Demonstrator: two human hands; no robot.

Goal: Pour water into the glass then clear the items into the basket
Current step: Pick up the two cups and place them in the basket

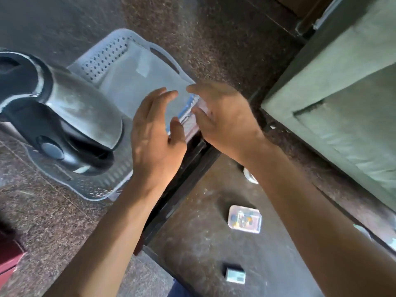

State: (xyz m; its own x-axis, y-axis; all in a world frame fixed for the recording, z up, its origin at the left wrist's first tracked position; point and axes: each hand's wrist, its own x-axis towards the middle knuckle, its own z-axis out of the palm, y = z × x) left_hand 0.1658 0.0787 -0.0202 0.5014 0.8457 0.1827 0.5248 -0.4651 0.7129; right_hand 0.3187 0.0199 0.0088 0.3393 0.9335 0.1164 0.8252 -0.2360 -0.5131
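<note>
A translucent grey basket [104,61] sits on the speckled stone counter [53,215]. A steel jug with a black handle [81,108] lies on its side in the basket's left part. At the basket's right edge, between my hands, shows a blurred clear glass with blue markings [189,109]. My left hand [154,138] hovers over the basket with fingers straight and spread, holding nothing. My right hand [225,116] is just right of the glass, fingers extended, thumb close to it; I cannot tell if it touches.
The counter's dark front edge [184,168] runs diagonally under my wrists. On the floor below lie a small clear box [245,219] and a little dark packet [235,275]. A green cushioned seat [342,103] fills the right side. A red object [8,256] sits at the lower left.
</note>
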